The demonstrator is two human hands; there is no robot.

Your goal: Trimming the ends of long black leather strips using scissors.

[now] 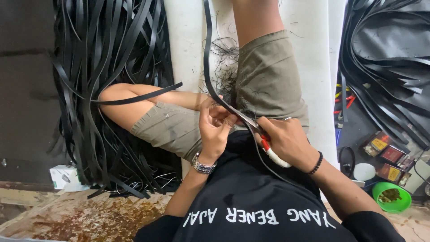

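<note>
I sit on the floor in olive shorts and a black shirt. My left hand [215, 130], with a metal wristwatch, pinches a long black strip [207, 58] that runs up and away from me. My right hand [286, 141], with a black bead bracelet, grips scissors [264, 141] with red and white wrapped handles. The scissor blades meet the strip between my two hands, just above my lap. Thin black trimmings [224, 67] lie scattered on the white sheet by my right thigh.
A big pile of black strips [107, 67] covers my left leg. More black strips and sheets [389, 54] lie at the right. Small boxes [387, 154], a green cup [392, 197] and a white lid [363, 171] sit at the right; a white box [65, 177] at the left.
</note>
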